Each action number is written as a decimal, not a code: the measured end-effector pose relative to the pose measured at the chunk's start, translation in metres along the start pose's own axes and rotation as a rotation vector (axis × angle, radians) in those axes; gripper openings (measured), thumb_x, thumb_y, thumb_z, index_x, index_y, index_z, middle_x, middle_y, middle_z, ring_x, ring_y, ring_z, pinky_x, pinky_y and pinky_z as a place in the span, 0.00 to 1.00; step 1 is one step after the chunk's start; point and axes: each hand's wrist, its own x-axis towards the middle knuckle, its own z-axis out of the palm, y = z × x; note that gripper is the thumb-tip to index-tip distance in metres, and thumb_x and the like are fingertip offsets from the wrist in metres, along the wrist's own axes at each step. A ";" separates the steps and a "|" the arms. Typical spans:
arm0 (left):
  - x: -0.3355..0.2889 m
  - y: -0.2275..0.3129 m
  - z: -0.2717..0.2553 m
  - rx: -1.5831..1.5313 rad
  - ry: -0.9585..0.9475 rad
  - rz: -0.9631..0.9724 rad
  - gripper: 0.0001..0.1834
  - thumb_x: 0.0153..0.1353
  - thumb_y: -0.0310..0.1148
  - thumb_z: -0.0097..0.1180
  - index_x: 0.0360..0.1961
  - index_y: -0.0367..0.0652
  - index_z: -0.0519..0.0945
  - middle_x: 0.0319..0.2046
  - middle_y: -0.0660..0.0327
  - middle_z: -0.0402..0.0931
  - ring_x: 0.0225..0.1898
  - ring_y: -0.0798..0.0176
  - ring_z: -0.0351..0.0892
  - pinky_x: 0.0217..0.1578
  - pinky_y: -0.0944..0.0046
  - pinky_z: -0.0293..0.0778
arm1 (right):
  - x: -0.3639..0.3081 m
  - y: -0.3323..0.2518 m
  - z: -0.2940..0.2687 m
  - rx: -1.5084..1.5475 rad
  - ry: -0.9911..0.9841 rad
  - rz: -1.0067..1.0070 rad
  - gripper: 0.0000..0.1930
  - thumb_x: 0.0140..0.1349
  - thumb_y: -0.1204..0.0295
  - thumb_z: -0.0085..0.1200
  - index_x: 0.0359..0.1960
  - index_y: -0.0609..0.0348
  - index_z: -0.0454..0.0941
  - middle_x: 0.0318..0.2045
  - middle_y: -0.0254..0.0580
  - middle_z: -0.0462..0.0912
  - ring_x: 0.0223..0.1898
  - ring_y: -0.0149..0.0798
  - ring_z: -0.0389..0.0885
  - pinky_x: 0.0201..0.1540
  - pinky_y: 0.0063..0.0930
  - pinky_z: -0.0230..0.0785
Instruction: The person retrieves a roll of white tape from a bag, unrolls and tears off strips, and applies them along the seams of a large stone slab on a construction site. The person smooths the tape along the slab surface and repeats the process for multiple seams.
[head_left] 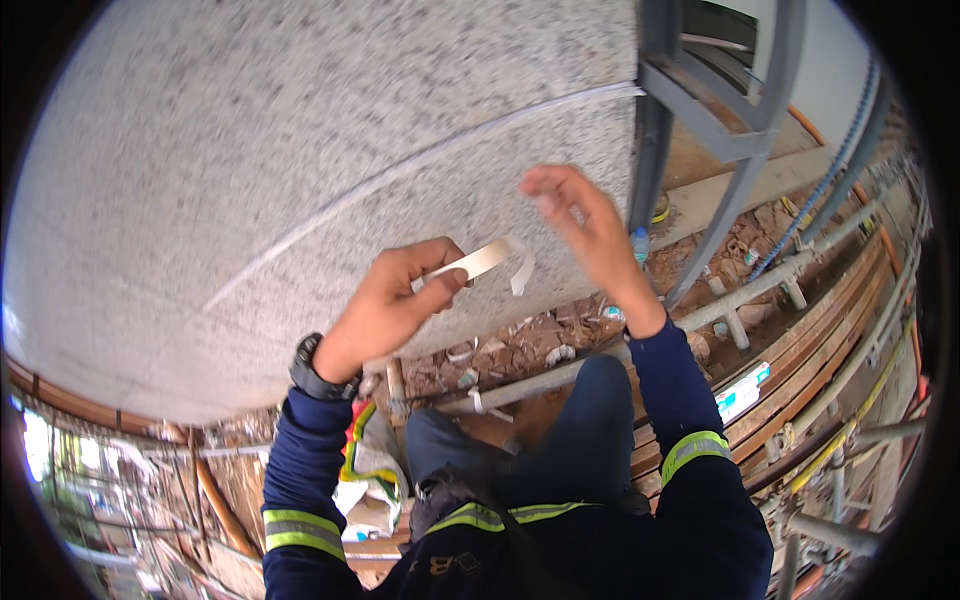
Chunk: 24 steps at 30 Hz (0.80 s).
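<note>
Loosely half-open right hand (592, 232), left hand (395, 300) pinching a pale tape ring (483, 260), curled tape end (523, 270), speckled stone-like wall (330, 130).

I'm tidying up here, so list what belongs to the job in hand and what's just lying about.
In the job: tape roll, held in the left hand; its loose end; speckled wall; pale strip across it.

Apparently just lying about: plastic bottle; rubble; colourful sack; white-and-blue packet.
</note>
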 end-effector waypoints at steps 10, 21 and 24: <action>-0.092 0.023 -0.052 -0.250 0.025 -0.179 0.19 0.75 0.42 0.49 0.40 0.36 0.82 0.18 0.69 0.70 0.21 0.76 0.63 0.28 0.71 0.60 | -0.033 -0.063 0.093 0.594 -0.652 0.400 0.19 0.71 0.68 0.59 0.58 0.67 0.74 0.47 0.42 0.85 0.51 0.31 0.83 0.56 0.28 0.75; -0.146 -0.027 -0.001 -0.615 0.725 0.396 0.37 0.66 0.56 0.62 0.62 0.34 0.74 0.52 0.51 0.80 0.52 0.60 0.79 0.56 0.60 0.73 | -0.047 -0.093 0.138 0.924 -0.593 0.370 0.13 0.70 0.73 0.61 0.52 0.65 0.77 0.44 0.43 0.86 0.44 0.33 0.86 0.51 0.29 0.78; -0.167 -0.042 0.022 -0.562 0.748 0.111 0.25 0.68 0.33 0.64 0.62 0.34 0.74 0.49 0.58 0.81 0.47 0.69 0.78 0.49 0.67 0.73 | -0.050 -0.111 0.149 0.738 -0.521 0.348 0.13 0.70 0.74 0.61 0.53 0.65 0.77 0.41 0.41 0.86 0.41 0.29 0.84 0.46 0.24 0.77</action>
